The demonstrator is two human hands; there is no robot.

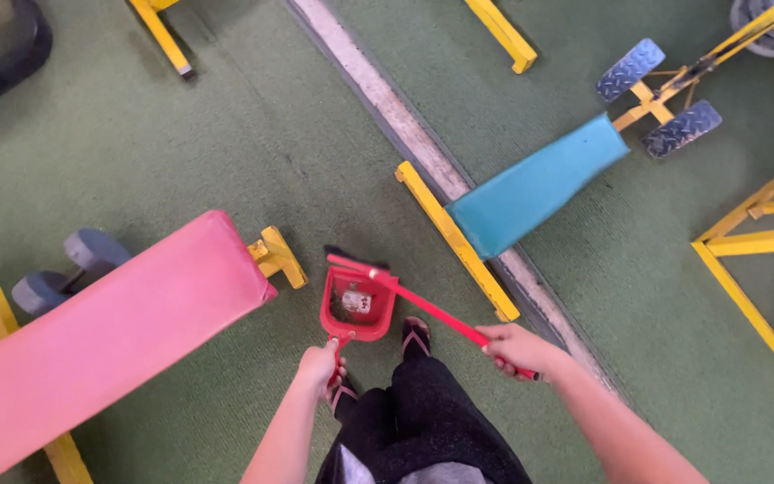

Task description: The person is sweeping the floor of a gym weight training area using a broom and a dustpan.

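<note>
Gripping the red dustpan (pixel 357 309) handle, the left hand (pixel 321 366) is closed; at its three o'clock the right hand (pixel 517 349) clasps the red broom (pixel 423 305).

Pink padded bench (pixel 109 332) on yellow frame (pixel 278 256), lower left. Grey dumbbell (pixel 69 267) on floor just behind it. Teal padded bench (pixel 535 186), upper right of centre, yellow crossbar (pixel 455 238) at near end. Two grey treaded foot plates (pixel 656 97) on yellow bar beyond teal bench. Yellow rack frame (pixel 759 242) at right edge. Pale concrete strip (pixel 378 90) running diagonally across green carpet floor (pixel 253 143). Black curved object (pixel 11 49), top left corner.
</note>
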